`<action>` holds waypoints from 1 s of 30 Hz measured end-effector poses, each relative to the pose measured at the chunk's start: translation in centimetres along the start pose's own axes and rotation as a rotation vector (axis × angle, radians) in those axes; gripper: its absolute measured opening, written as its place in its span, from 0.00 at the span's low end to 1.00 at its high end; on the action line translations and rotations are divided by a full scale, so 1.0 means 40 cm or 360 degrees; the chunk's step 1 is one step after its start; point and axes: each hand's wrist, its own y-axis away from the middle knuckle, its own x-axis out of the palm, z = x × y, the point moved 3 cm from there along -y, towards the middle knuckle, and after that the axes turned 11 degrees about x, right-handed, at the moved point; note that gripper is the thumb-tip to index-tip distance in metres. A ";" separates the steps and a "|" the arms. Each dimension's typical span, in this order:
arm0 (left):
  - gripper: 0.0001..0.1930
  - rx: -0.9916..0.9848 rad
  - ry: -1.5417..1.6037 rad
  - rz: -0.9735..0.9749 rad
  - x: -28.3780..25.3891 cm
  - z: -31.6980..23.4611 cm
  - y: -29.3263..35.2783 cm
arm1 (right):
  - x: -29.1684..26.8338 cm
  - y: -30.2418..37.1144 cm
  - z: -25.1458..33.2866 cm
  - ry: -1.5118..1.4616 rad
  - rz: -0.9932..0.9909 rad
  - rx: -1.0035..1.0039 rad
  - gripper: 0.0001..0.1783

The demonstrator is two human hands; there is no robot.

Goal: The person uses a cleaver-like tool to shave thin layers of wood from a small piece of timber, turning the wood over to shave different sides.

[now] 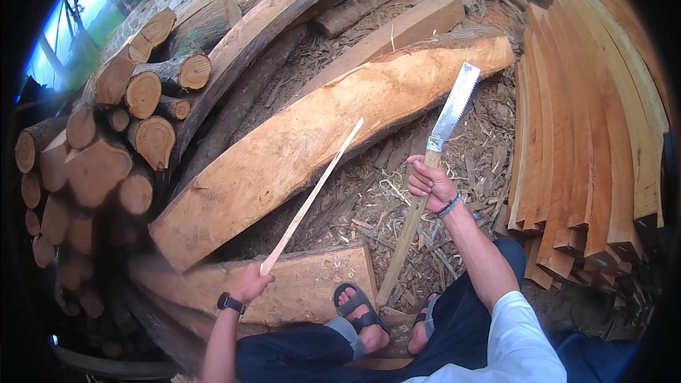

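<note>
My left hand (250,282) is closed round the lower end of a thin pale wooden stick (312,195), whose tip points up and to the right over a large sawn slab. In my right hand (431,183) is a handsaw (454,110), held by its long wooden handle with the toothed metal blade upward. The handle's lower end reaches down near my sandalled foot. Behind both tools lies the thick, bark-edged wood slab (284,149), slanting from lower left to upper right.
Cut logs (144,94) are stacked on the left. Long sawn planks (567,120) stand piled on the right. A shorter timber (305,284) lies by my feet, and bark chips (397,206) litter the ground. Another squared beam (397,35) rests beyond the slab.
</note>
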 end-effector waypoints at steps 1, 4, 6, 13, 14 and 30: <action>0.18 0.0008 0.0007 -0.0007 0.000 -0.004 0.000 | -0.001 0.000 0.001 0.0011 -0.0006 0.0002 0.08; 0.17 0.0020 0.0025 -0.0023 0.002 -0.007 0.001 | 0.008 0.003 0.002 0.0046 -0.0036 0.0013 0.08; 0.17 0.0022 0.0029 -0.0026 0.003 -0.002 0.001 | 0.013 0.003 0.003 0.0079 -0.0072 0.0021 0.08; 0.17 0.0024 0.0008 -0.0020 0.002 0.002 -0.002 | 0.015 0.004 0.006 0.0116 -0.0121 0.0019 0.09; 0.17 0.0023 0.0013 -0.0020 0.002 0.006 -0.002 | 0.015 0.003 0.005 0.0118 -0.0127 0.0018 0.09; 0.18 0.0019 -0.0001 -0.0010 -0.002 -0.014 0.005 | 0.024 0.005 0.008 0.0142 -0.0124 0.0033 0.12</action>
